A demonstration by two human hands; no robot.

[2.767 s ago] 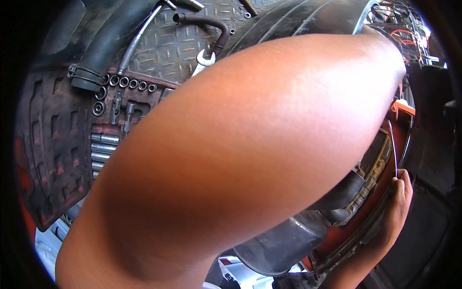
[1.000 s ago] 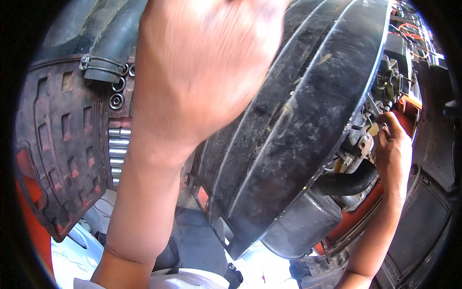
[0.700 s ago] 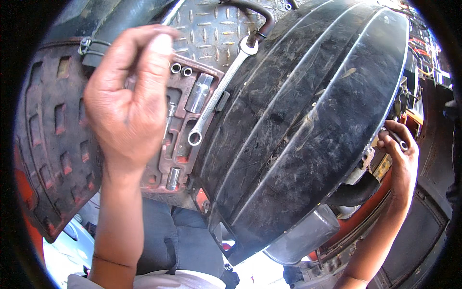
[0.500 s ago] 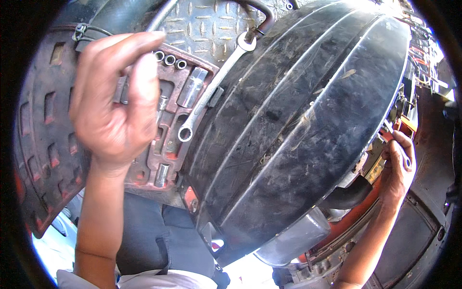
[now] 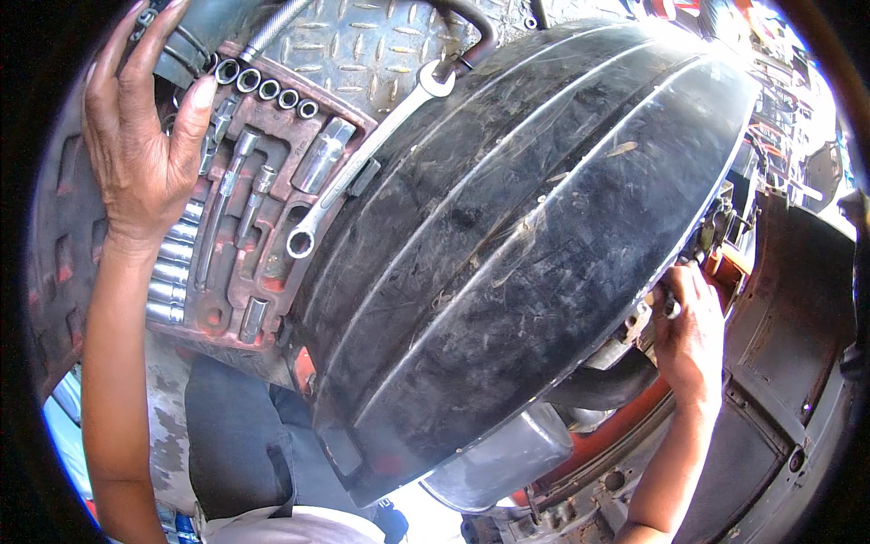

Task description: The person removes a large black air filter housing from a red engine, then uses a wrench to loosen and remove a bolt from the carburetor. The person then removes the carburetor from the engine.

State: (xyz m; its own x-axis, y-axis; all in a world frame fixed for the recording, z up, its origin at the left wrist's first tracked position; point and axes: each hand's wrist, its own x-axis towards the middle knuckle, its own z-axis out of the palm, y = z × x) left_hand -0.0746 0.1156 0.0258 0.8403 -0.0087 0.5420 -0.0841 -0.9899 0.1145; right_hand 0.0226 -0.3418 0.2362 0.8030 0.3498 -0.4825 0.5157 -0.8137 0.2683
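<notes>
My left hand (image 5: pixel 140 150) is raised at the upper left with fingers stretched and thumb apart, nothing seen in its palm. Its fingertips reach by a metal clamp (image 5: pixel 147 16), and I cannot tell if they touch it. Beside it lies an open socket set case (image 5: pixel 204 319) with sockets (image 5: pixel 169 272) and extension bars (image 5: pixel 227 195). At the right my right hand (image 5: pixel 691 340) is closed round a small wrench (image 5: pixel 671 308), one end showing by the knuckles; its far end is among the engine parts. A long combination wrench (image 5: pixel 367 163) rests between the case and a large black ribbed cover (image 5: pixel 544 236).
A metal tread plate (image 5: pixel 353 45) and a bent dark pipe (image 5: pixel 480 32) are at the top. Below the cover sits a grey cylinder (image 5: pixel 498 462) near a black hose (image 5: pixel 603 381). A rusty body panel (image 5: pixel 779 344) bounds the right side. My dark trousers (image 5: pixel 240 435) show below.
My left hand has moved up and left, its fingers spreading and uncovering more of the socket case. The right hand keeps the wrench, now turned and further in. The whole view has shifted.
</notes>
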